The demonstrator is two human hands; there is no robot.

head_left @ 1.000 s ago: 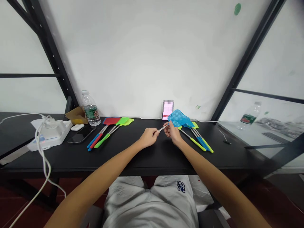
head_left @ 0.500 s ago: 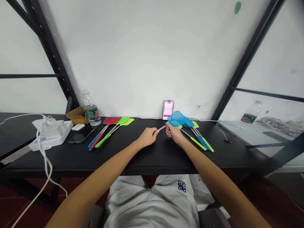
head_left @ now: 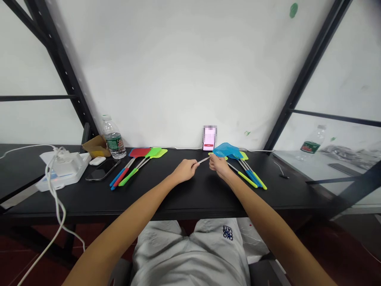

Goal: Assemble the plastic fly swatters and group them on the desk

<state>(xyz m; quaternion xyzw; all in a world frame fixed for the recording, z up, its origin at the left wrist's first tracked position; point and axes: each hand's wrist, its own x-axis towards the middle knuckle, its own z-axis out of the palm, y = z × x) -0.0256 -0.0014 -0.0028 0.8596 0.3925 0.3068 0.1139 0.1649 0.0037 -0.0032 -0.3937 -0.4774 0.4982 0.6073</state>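
Note:
Above the black table (head_left: 193, 194) I hold a blue fly swatter (head_left: 225, 149) between both hands. My left hand (head_left: 185, 171) is closed on the near end of its thin metal rod. My right hand (head_left: 218, 166) pinches the rod close to the blue mesh head. Just right of that hand lies a pile of several fly swatters (head_left: 248, 171) with blue and yellow-green handles. Left of centre lies another group of fly swatters (head_left: 135, 165) with red and green heads.
A pink phone (head_left: 209, 138) stands against the wall behind my hands. At the left are a water bottle (head_left: 112, 137), a dark phone (head_left: 102, 169), a white earbud case (head_left: 97, 160), a cardboard box (head_left: 95, 145) and a white charger with cables (head_left: 61, 169). Another bottle (head_left: 311, 143) stands beyond the right frame.
The blue swatter's head has dipped a little lower and my right hand has shifted slightly along the rod. My left hand has stayed where it was.

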